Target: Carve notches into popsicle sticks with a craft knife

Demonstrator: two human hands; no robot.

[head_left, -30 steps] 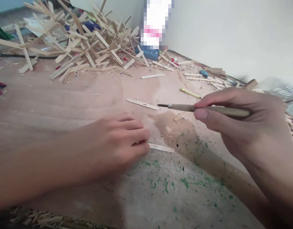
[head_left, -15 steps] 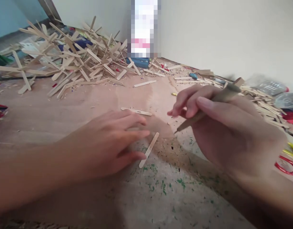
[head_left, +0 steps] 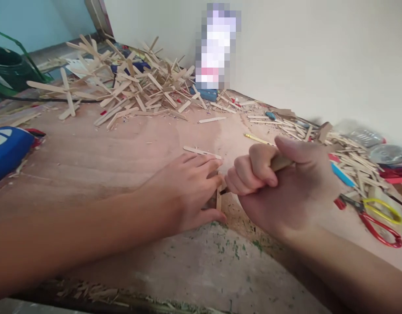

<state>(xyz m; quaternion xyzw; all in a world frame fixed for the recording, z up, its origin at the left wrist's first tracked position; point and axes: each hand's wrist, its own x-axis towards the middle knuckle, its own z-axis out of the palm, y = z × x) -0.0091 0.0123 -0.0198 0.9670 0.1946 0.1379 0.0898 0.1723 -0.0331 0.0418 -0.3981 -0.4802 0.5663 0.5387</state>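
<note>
My left hand [head_left: 187, 192] lies on the wooden board [head_left: 89, 152], its fingers and thumb pinching a flat wooden craft stick [head_left: 218, 198] that stands nearly end-on to me. My right hand [head_left: 279, 187] is closed in a fist round a wooden-handled carving tool [head_left: 281, 162]. The tool's dark tip touches the stick right beside my left fingertips. Another loose stick [head_left: 202, 151] lies just beyond my left hand.
A large heap of craft sticks [head_left: 128, 87] covers the back left of the board. More sticks and red-and-yellow scissors [head_left: 377, 218] lie at the right. A blue object [head_left: 7, 148] sits at the left edge, a pencil [head_left: 258, 139] behind my right hand.
My left hand turned the stick from lying sideways to pointing away and now pinches it. My right hand swung the tool from level down to the stick and closed into a fist.
</note>
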